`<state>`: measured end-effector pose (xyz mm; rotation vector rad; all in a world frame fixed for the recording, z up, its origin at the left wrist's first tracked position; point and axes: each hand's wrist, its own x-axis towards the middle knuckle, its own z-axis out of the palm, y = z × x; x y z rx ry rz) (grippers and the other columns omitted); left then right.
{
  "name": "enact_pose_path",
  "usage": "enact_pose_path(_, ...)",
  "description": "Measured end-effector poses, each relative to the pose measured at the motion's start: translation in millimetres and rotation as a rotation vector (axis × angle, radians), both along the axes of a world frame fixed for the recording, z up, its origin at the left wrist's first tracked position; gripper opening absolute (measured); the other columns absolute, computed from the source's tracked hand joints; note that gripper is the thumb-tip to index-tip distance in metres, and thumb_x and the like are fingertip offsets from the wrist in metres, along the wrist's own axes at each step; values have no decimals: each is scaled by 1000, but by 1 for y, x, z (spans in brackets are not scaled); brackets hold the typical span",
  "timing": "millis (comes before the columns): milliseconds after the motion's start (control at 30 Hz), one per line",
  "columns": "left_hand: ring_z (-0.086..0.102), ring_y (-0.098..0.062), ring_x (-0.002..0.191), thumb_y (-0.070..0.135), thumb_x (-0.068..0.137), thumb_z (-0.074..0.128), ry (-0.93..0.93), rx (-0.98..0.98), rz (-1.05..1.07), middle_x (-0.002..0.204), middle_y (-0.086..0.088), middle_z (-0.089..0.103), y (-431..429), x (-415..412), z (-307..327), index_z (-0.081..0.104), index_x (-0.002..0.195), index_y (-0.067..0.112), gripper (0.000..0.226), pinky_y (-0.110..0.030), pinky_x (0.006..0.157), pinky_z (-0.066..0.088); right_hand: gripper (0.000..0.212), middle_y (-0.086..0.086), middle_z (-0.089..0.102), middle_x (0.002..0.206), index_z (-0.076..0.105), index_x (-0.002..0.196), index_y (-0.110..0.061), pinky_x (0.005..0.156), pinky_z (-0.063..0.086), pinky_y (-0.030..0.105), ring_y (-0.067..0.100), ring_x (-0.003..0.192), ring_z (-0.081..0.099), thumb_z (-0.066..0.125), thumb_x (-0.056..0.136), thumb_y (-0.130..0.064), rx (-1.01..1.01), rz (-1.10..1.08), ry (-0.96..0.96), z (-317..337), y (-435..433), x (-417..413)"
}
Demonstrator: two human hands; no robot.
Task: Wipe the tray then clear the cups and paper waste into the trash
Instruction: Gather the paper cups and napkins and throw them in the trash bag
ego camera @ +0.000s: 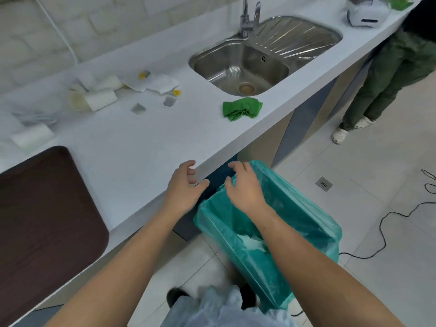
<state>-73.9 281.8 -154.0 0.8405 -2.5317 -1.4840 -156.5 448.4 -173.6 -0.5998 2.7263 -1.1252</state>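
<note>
A dark brown tray point(44, 223) lies on the white counter point(141, 147) at the near left. Paper cups point(94, 97) lie tipped over at the far left beside crumpled white paper point(153, 83) and small tea bags point(139, 108). A green cloth point(243, 108) sits bunched near the sink. On the floor below the counter edge stands a trash bin lined with a green bag point(283, 223), white paper inside it. My left hand point(186, 185) hovers over the counter edge, fingers relaxed, holding nothing. My right hand point(245, 185) hangs over the bag's rim, fingers loosely curled and empty.
A steel sink point(238, 67) with a tap is set in the counter at the far right. Another person in green trousers point(391, 74) stands at the counter's right end. A black cable point(382, 232) trails over the tiled floor. A white appliance point(365, 13) sits at the far corner.
</note>
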Motion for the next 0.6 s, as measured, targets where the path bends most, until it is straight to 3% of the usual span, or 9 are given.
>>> enact_pose_path(133,61,0,101,40,88,74,68,-29,51,125,14,55,-57,14,23,45,144,36,63,-11,72,42,38,2,50,124,54,131,-17,94,49,41,22,111,52,54,93,-20,-84,57,95,25,-74,3)
enact_pose_path(600,63,-4,102,38,89,76,108,-7,194,125,10,55,-237,49,37,48,140,36,59,-19,75,48,37,5,49,124,53,130,-18,90,48,40,25,111,48,56,93,-20,-130,149,133,42,-242,1)
